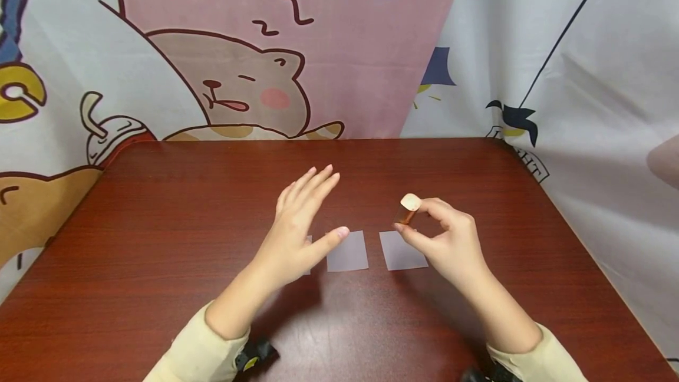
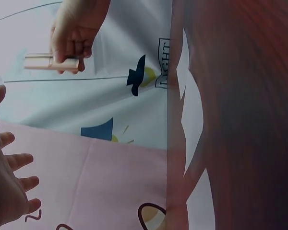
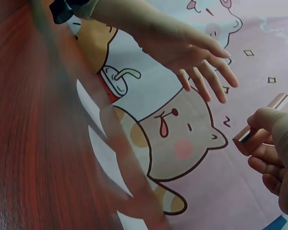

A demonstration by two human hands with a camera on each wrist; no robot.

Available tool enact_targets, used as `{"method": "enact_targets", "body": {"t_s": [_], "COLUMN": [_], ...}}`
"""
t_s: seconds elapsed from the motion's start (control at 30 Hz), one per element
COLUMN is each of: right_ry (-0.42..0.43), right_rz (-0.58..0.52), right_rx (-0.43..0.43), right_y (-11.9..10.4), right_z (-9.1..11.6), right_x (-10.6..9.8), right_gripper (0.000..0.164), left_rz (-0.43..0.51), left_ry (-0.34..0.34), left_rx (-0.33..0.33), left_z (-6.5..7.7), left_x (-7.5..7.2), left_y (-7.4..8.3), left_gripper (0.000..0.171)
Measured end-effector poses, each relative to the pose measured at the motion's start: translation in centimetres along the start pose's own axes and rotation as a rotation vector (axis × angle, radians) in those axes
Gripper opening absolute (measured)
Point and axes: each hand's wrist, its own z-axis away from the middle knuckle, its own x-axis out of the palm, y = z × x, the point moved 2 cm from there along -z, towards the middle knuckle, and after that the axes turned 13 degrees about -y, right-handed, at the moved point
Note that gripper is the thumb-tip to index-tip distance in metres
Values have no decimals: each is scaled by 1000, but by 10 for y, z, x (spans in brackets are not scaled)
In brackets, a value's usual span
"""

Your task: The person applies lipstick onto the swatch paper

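My right hand [image 1: 457,239] pinches a small rose-gold lipstick tube [image 1: 409,205] between thumb and fingers, holding it up over the right-hand paper square [image 1: 399,255]. In the left wrist view the tube [image 2: 52,62] lies lengthwise, with a dark band near the fingertips. My left hand [image 1: 296,233] is raised with fingers spread and nothing in it, the thumb overlapping the middle paper square [image 1: 350,253]. Most of a third paper piece [image 1: 307,270] is hidden behind that hand. The right wrist view shows both hands well above the tabletop.
The brown wooden table [image 1: 185,211] reaches back to a hanging cloth [image 1: 366,46] printed with a sleeping bear. More white cloth [image 1: 599,75] hangs along the right side. Dark wrist straps [image 1: 257,355] sit at the sleeves.
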Motion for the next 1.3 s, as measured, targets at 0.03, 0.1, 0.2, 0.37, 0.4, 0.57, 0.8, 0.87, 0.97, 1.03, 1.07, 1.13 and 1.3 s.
{"method": "enact_targets", "body": {"t_s": [0.03, 0.1, 0.2, 0.37, 0.4, 0.57, 0.8, 0.87, 0.97, 1.03, 1.07, 1.13, 1.3], "right_ry": [-10, -26, -50, -81, -86, -103, -122, -134, -161, -176, -182, -192, -214], "right_rz": [-3, -10, -26, -52, -54, -36, -16, -15, -8, -4, -1, 2, -2], "right_rx": [-1, -7, -21, -62, -72, -119, -152, -157, -148, -135, -129, -123, -112], "right_y": [-2, -5, -10, -16, -17, -18, -21, -21, -22, -22, -22, -22, -22], "right_z": [0, 1, 2, 3, 3, 5, 7, 7, 8, 8, 8, 9, 9], "right_x": [0, 0, 1, 4, 4, 8, 12, 13, 14, 15, 16, 17, 21], "right_gripper": [28, 28, 28, 25, 25, 26, 24, 23, 23, 22, 22, 23, 23], "left_rz": [4, 16, 38, 92, 103, 139, 180, 195, 222, 242, 253, 272, 287], "left_ry": [2, 6, 12, 28, 32, 40, 65, 78, 90, 89, 86, 78, 66], "left_rx": [11, 31, 65, 119, 130, 167, 194, 206, 219, 222, 223, 222, 226], "left_z": [0, 0, 0, 1, 1, 1, 1, 1, 1, 1, 1, 2, 2], "left_x": [1, 2, 4, 6, 6, 8, 11, 11, 12, 12, 13, 15, 19], "left_y": [2, 5, 10, 17, 18, 24, 26, 27, 28, 29, 29, 29, 28], "left_gripper": [69, 69, 68, 65, 64, 64, 60, 59, 56, 54, 53, 51, 48]}}
